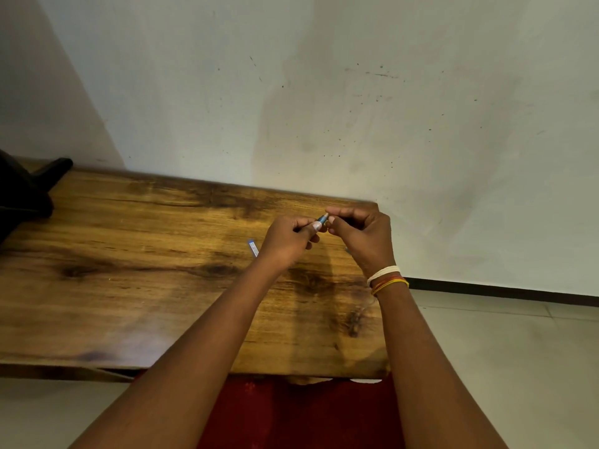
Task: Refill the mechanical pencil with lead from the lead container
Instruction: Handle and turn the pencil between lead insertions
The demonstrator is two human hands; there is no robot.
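Observation:
My left hand grips a blue mechanical pencil, most of which is hidden in the fist; only its upper end sticks out toward the right. My right hand is pinched at that exposed end, thumb and forefinger together on the pencil's tip. Whether a lead is between the fingers is too small to tell. The lead container, a small flat blue and white case, lies on the wooden table just left of my left wrist.
The table's right edge runs just beside my right wrist, with tiled floor beyond it. A wall stands right behind the table. A dark object sits at the far left corner. Red cloth lies below the front edge.

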